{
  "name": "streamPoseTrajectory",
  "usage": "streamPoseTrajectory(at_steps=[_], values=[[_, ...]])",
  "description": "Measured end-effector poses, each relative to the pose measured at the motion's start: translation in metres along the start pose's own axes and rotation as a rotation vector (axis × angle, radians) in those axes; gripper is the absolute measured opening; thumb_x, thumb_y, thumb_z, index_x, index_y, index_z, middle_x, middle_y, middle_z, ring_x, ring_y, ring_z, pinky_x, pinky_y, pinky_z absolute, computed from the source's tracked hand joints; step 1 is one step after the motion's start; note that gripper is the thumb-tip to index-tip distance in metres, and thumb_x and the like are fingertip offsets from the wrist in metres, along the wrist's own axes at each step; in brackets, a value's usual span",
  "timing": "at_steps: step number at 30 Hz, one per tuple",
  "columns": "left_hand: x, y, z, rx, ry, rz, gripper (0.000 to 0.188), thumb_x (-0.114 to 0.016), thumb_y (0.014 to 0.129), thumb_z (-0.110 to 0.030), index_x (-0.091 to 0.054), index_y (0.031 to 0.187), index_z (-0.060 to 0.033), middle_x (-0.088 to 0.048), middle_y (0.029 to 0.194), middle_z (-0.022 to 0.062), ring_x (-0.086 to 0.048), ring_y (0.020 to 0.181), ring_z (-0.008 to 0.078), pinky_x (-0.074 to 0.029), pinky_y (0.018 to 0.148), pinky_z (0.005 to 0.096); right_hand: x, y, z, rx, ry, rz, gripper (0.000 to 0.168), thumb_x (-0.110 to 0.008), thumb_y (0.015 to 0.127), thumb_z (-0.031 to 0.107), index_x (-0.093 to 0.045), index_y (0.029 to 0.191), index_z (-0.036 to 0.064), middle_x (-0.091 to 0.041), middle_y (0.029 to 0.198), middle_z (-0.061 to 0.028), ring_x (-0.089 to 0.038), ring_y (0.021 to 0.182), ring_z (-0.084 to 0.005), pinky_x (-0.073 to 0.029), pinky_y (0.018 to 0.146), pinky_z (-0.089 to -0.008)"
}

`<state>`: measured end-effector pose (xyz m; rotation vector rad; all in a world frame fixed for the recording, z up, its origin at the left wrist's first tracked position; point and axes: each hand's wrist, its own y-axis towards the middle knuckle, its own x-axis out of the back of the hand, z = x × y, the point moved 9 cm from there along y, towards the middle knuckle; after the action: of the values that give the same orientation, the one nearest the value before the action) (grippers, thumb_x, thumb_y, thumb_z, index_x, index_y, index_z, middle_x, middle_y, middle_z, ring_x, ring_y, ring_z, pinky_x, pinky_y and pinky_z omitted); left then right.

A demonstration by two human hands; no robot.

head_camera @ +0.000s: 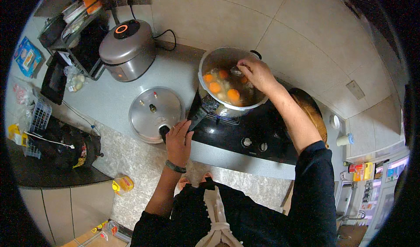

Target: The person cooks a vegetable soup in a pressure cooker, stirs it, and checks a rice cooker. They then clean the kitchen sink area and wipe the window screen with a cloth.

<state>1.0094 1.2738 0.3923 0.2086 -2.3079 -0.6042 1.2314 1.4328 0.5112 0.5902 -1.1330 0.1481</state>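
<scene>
A metal pressure cooker pot [229,108] stands on the black gas stove [229,135], holding brown broth with orange carrot pieces [233,94] and paler pieces. My right hand [257,73] reaches over the pot's far right side, fingers bent together low over the broth; whether they pinch something small is hard to tell. Round metal pressure cooker lid [154,115] lies on the counter left of the stove. My left hand [179,138] rests at the lid's black handle [164,131], close by the end of the pot's long black handle [198,117]; its exact grip is unclear.
Behind the lid stands a silver electric cooker [128,50], with a dark rack [95,66] to its left. A round wooden board [308,112] leans at the wall right of the stove. On the floor at lower left is a yellow oil bottle [124,185].
</scene>
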Motion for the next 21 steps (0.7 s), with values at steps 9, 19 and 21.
streamPoseTrajectory(at_steps=[9, 19, 21], values=[[0.006, 0.0, -0.005, -0.064, -0.001, -0.021, 0.031, -0.057, 0.077, -0.013, -0.055, 0.107, -0.0087, -0.055, 0.108, 0.0084, -0.05, 0.1, 0.0283, -0.039, 0.079, 0.0394, -0.019, 0.012, 0.022, 0.016, 0.079, 0.162, 0.022, -0.052, 0.081, 0.025, -0.062, 0.088, 0.006, -0.059, 0.088, -0.0131, -0.055, 0.084, -0.0295, -0.043, 0.072, -0.0384], [0.008, -0.002, -0.008, -0.112, 0.043, -0.047, 0.027, -0.058, 0.077, -0.013, -0.055, 0.104, -0.0079, -0.057, 0.104, 0.0091, -0.049, 0.099, 0.0339, -0.038, 0.082, 0.0423, 0.168, 0.013, 0.131, 0.179, 0.282, -0.447, 0.031, -0.045, 0.085, 0.035, -0.045, 0.077, 0.005, -0.047, 0.079, -0.0039, -0.047, 0.075, -0.014, -0.04, 0.068, -0.0292], [0.012, -0.002, -0.002, -0.102, 0.027, -0.078, 0.025, -0.059, 0.076, -0.012, -0.056, 0.101, -0.0074, -0.058, 0.102, 0.0096, -0.05, 0.097, 0.0337, -0.038, 0.083, 0.0427, 0.169, -0.035, 0.123, 0.089, 1.164, -0.43, 0.027, -0.044, 0.086, 0.034, -0.042, 0.073, 0.011, -0.04, 0.071, -0.0014, -0.047, 0.076, -0.0174, -0.038, 0.074, -0.0333]])
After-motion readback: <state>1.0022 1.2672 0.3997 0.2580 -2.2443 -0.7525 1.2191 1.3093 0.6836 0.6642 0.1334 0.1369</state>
